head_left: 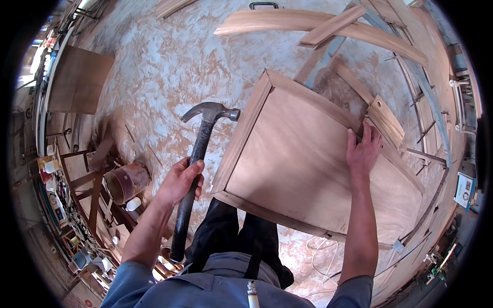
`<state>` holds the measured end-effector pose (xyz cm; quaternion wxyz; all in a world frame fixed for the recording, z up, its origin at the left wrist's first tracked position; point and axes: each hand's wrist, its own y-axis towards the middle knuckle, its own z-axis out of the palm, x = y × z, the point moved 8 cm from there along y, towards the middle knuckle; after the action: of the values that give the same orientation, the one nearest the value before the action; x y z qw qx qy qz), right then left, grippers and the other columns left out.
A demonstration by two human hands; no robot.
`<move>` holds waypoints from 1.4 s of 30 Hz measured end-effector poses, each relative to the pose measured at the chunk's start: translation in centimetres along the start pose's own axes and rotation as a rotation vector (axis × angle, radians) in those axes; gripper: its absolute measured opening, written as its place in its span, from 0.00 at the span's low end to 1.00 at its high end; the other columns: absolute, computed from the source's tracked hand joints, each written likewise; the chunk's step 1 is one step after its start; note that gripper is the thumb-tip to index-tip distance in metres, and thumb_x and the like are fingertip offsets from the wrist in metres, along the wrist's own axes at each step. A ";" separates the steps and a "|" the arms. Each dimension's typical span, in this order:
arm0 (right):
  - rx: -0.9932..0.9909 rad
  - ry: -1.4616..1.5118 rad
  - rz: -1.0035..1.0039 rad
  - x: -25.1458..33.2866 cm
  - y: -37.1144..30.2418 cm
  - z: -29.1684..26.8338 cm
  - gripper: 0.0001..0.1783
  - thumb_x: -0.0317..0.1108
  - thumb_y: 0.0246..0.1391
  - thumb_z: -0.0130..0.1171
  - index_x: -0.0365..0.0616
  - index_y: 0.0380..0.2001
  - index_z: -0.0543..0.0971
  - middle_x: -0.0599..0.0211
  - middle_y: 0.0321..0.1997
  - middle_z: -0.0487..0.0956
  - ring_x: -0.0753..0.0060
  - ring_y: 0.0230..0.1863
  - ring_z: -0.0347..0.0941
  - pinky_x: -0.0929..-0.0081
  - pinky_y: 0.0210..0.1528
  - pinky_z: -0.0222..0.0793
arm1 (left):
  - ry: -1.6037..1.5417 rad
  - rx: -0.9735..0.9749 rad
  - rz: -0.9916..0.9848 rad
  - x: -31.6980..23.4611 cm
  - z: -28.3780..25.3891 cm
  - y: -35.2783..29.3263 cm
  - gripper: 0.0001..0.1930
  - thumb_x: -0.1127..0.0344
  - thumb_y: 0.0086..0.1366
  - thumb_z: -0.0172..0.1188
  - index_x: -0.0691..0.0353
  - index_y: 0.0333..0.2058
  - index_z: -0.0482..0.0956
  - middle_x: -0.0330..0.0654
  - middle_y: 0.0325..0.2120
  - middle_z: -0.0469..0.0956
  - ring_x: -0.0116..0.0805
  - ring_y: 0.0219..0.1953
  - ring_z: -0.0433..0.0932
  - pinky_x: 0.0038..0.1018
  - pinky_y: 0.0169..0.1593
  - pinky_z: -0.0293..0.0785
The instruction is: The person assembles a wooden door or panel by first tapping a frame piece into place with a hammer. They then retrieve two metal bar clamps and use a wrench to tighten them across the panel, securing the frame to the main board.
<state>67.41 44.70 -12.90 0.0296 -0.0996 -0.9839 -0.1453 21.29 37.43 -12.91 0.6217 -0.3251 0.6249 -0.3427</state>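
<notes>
The floor (154,77) of this workshop is pale and smeared with brown dust, with clutter pushed to both sides, perhaps to leave the middle free for work. A bucket (123,185) lies at the left, and a wood sheet (79,79) sits beyond it. Past the far side of the panel, a long plank (277,21) has a shorter plank (334,25) lying across it. A pale slat (386,120) with 1 hole lies near the right hand, and a cord (316,267) loops below the panel's near edge.

The panel (292,164), a light sheet with a wooden rim, is in front of the person's legs, slanting across the view. What bears its weight cannot be told.

The left hand (178,182) has its fingers wrapped around the hammer (202,136) at about mid-handle, probably for control rather than a long swing. The hammer's head is up, claw to the left and striking face just beside the panel's left rim; whether they touch is unclear.

The right hand (364,154) lies at the far rim, thumb spread away from the fingers, likely to steady the panel; how firmly they grip, I cannot tell. The forearm crosses over the panel's face.
</notes>
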 end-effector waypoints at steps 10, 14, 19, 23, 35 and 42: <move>-0.022 0.043 -0.038 0.3 0.1 -0.4 0.29 0.51 0.51 0.62 0.46 0.51 0.72 0.54 0.52 0.70 0.48 0.55 0.63 0.52 0.56 0.60 | 0.058 -0.068 0.038 -2.9 1.0 1.5 0.15 0.54 0.67 0.54 0.60 0.37 0.66 0.38 0.17 0.69 0.26 0.12 0.69 0.23 0.16 0.69; -0.038 0.047 -0.069 0.4 0.2 -0.5 0.29 0.50 0.51 0.62 0.46 0.51 0.72 0.53 0.52 0.70 0.48 0.55 0.63 0.51 0.57 0.59 | 0.086 0.018 0.055 -2.9 1.9 2.4 0.16 0.53 0.67 0.55 0.60 0.36 0.66 0.38 0.18 0.70 0.26 0.13 0.69 0.24 0.16 0.69; -0.036 0.046 -0.057 0.6 0.1 -0.6 0.28 0.50 0.51 0.62 0.46 0.51 0.72 0.53 0.52 0.70 0.48 0.55 0.63 0.51 0.57 0.59 | 0.092 -0.033 0.069 -3.3 1.7 2.7 0.16 0.52 0.66 0.56 0.60 0.36 0.66 0.38 0.18 0.70 0.26 0.13 0.70 0.24 0.15 0.69; -0.022 0.056 -0.038 0.3 0.1 -0.6 0.28 0.50 0.52 0.61 0.45 0.51 0.72 0.54 0.52 0.70 0.49 0.56 0.63 0.52 0.57 0.59 | 0.084 0.028 0.064 -3.4 1.8 2.8 0.17 0.52 0.66 0.56 0.59 0.36 0.66 0.39 0.18 0.70 0.26 0.13 0.70 0.23 0.15 0.69; -0.041 0.091 -0.056 0.1 -0.4 -1.0 0.28 0.49 0.53 0.60 0.45 0.53 0.72 0.53 0.55 0.69 0.48 0.57 0.62 0.51 0.58 0.59 | 0.112 0.010 0.196 -2.1 1.6 -1.4 0.17 0.53 0.67 0.56 0.62 0.35 0.67 0.39 0.19 0.71 0.25 0.14 0.71 0.22 0.18 0.70; -0.052 0.517 -0.010 0.3 -3.1 -3.5 0.31 0.38 0.58 0.54 0.34 0.61 0.61 0.46 0.63 0.64 0.46 0.65 0.57 0.55 0.66 0.53 | 0.339 -0.033 0.443 -2.9 5.9 -5.6 0.15 0.60 0.67 0.57 0.65 0.45 0.69 0.35 0.21 0.72 0.22 0.21 0.72 0.21 0.25 0.72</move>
<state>66.55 40.86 -10.38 0.2766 -0.0552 -0.9402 -0.1911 27.12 36.57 -6.58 0.5627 -0.1290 0.7812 -0.2377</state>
